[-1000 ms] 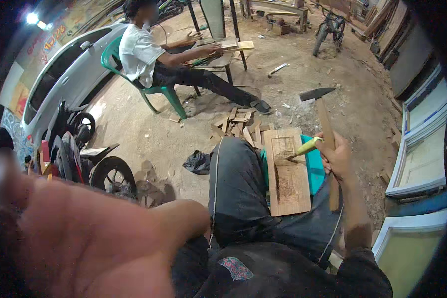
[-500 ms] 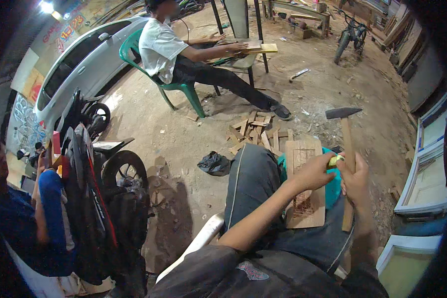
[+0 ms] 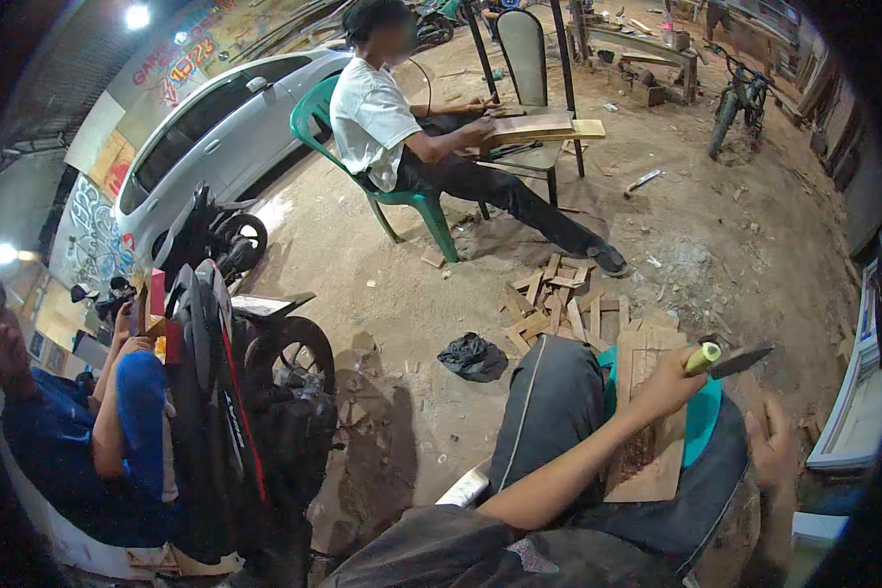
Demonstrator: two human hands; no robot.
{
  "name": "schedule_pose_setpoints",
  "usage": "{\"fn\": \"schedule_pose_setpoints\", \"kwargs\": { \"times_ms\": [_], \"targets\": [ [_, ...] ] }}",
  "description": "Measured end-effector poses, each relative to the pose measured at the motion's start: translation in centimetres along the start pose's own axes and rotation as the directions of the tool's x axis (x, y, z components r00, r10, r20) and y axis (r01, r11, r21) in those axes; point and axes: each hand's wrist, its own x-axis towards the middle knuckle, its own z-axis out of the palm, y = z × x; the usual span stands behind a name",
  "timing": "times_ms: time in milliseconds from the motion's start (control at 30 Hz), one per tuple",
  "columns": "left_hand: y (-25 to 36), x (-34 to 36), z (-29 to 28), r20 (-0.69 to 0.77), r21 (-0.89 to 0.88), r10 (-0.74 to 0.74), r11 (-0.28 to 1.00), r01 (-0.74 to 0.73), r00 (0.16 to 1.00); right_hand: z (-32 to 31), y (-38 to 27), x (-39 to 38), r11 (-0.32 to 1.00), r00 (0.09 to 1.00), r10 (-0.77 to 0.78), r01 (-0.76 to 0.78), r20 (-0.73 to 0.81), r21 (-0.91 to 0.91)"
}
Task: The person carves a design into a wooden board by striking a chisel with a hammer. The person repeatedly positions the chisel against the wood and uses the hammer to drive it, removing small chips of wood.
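A wooden board point(image 3: 647, 475) with a roughly carved patch lies across my lap, partly over a teal surface point(image 3: 701, 423). Above its right side, my left hand point(image 3: 664, 380) is closed round a chisel point(image 3: 702, 359); only the yellow-green handle end shows, and its blade is hidden. The dark head of a hammer point(image 3: 743, 361) is just right of that handle end, seemingly apart from it. My right hand point(image 3: 776, 443), blurred at the right of my lap, is closed on the hammer's wooden handle.
Wood offcuts point(image 3: 559, 306) and a black plastic bag point(image 3: 472, 357) lie on the dirt floor ahead. A person point(image 3: 377, 118) sits on a green chair point(image 3: 426, 216) with boards. Motorbikes point(image 3: 284, 358) and another person point(image 3: 59, 431) are at left; white frames point(image 3: 853, 392) stand at right.
The whole view has shifted, the scene moving right and down. My right hand has dropped away from the left, and the hammer head has tipped down close to the chisel's handle.
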Motion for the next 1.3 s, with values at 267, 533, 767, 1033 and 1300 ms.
{"fn": "schedule_pose_setpoints", "kwargs": {
  "times_ms": [267,533,767,1033,1300],
  "targets": [
    [0.9,-0.8,0.9,0.024,0.109,0.066,0.992,-0.068,0.998,-3.5,4.7,-2.4,0.922,0.986,0.157,-0.126,-0.055,0.366],
    [1.0,-1.0,1.1,0.014,0.089,0.085,0.992,-0.085,0.996,-3.5,3.6,-1.7,0.997,0.997,0.072,-0.073,-0.020,-0.021],
    [1.3,-1.3,0.7,0.046,0.096,0.026,0.995,-0.030,0.999,-6.7,3.2,-2.2,0.820,0.976,0.193,-0.215,0.097,0.531],
    [0.8,-1.2,1.0,0.061,0.076,0.010,0.997,-0.015,0.998,0.6,7.6,-1.2,0.947,0.967,-0.235,0.205,-0.098,-0.248],
    [0.2,-0.9,1.0,0.063,0.119,0.051,0.991,-0.058,0.997,0.3,3.1,-1.2,0.855,0.973,-0.050,0.158,-0.225,0.494]
  ]
}}
